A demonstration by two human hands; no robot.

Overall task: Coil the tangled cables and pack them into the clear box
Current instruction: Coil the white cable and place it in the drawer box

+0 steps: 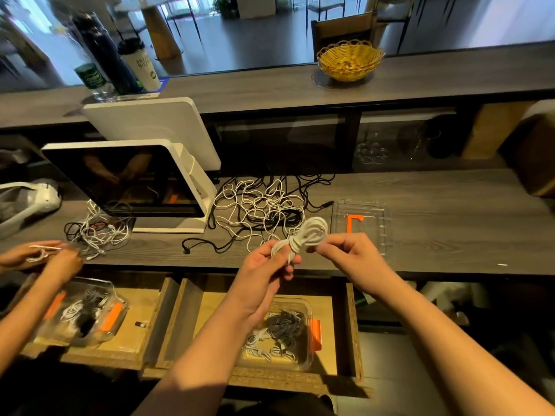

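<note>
Counter (435, 223) dark woodgrain | tangled cables (258, 208) | both grips pinch white coil (303, 238) | room beyond possibly café

A café or shop service counter; a white point-of-sale terminal (135, 181) stands at the counter's (420, 235) left end; takeaway cup (141, 66) and wicker basket (350, 60) on the raised ledge; glassware (372, 150) shelved beneath; seating beyond.

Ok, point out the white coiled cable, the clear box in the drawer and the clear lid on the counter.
white coiled cable (312, 235), head view, on its loops.
clear box (306, 307), head view, on its far rim.
clear lid (372, 232), head view, on its flat panel.
</note>
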